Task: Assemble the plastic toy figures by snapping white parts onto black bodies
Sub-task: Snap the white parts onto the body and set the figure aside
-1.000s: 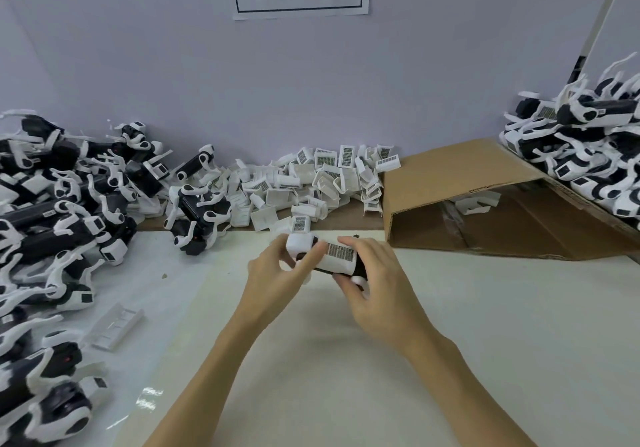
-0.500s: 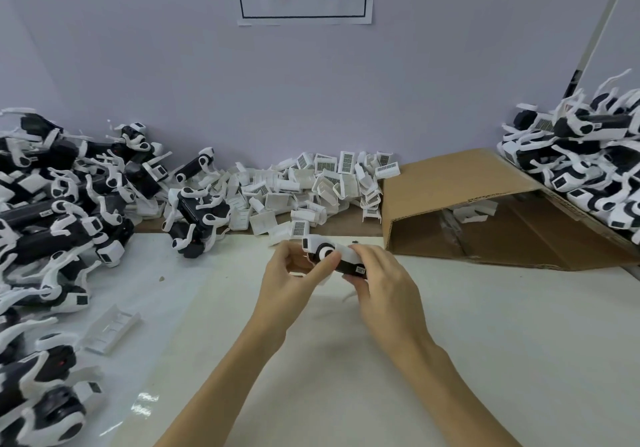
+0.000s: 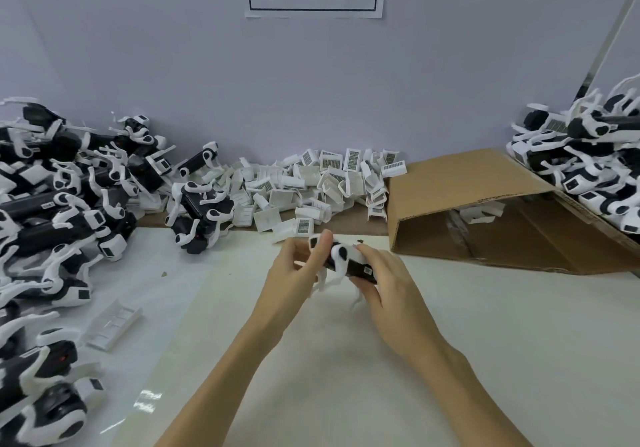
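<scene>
Both my hands hold one toy figure (image 3: 346, 261) above the white table (image 3: 485, 342), just in front of the parts heap. It has a black body with white shell pieces, and its white legs hang down. My left hand (image 3: 294, 273) grips its left end, thumb on top. My right hand (image 3: 384, 280) wraps its right end, where a small label shows. A heap of loose white parts (image 3: 311, 183), several with barcode stickers, lies along the wall behind my hands.
A big pile of black-and-white figures (image 3: 62, 197) fills the left side. Another such pile (image 3: 595, 162) sits at the right above an open cardboard box (image 3: 485, 204) lying on its side. One white part (image 3: 114, 323) lies alone at the left front.
The figure has been turned in my hands: the barcoded white face seen earlier has rolled away and the legs now hang down. Both hands have kept hold and stayed near the same spot.
</scene>
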A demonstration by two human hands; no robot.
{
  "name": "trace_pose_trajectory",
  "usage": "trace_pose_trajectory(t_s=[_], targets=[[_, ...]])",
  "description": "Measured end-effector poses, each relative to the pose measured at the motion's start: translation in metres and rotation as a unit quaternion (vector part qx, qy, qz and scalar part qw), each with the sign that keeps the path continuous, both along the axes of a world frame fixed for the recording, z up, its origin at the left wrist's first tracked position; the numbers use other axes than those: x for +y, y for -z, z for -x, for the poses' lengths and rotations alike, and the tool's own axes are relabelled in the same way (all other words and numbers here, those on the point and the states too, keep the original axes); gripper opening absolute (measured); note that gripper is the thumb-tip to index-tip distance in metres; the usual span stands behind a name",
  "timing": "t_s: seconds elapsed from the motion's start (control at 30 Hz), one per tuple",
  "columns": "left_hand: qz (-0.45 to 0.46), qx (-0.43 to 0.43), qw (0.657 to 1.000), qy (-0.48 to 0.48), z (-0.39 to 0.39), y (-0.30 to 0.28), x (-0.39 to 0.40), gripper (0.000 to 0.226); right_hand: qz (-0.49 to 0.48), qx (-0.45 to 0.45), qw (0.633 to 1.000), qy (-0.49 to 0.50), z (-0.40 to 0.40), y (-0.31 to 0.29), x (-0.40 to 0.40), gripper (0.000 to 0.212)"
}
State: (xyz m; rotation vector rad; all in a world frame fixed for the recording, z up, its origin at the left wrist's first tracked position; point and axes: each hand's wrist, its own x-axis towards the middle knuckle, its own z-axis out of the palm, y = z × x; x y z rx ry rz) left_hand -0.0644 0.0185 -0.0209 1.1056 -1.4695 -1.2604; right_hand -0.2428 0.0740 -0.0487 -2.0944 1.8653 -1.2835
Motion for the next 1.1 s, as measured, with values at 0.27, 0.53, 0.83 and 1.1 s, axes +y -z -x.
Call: trace_pose_trajectory(t_s=[0.27, 0.53, 0.83, 1.1], targets=[[-0.022, 0.004, 1.000, -0.001, -0.012, 0.005, -0.011, 0.042, -0.041, 0.018, 0.999, -0.010, -0.001, -0.003, 0.004, 0.048], [-0.057, 0.070, 0.996, -0.028, -0.017, 0.010, -0.023, 0.061, -0.170, -0.323, 0.931, -0.024, 0.045, -0.073, -0.022, 0.013], [-0.022, 0.010, 0.999, -0.033, -0.014, 0.011, -0.026, 0.053, -0.095, -0.526, 0.837, -0.117, 0.097, -0.168, -0.027, 0.066], [0.173, -0.246, 0.949, -0.091, -0.017, 0.031, -0.027, 0.019, -0.243, -0.463, 0.845, -0.111, -0.020, -0.015, -0.023, 0.027]])
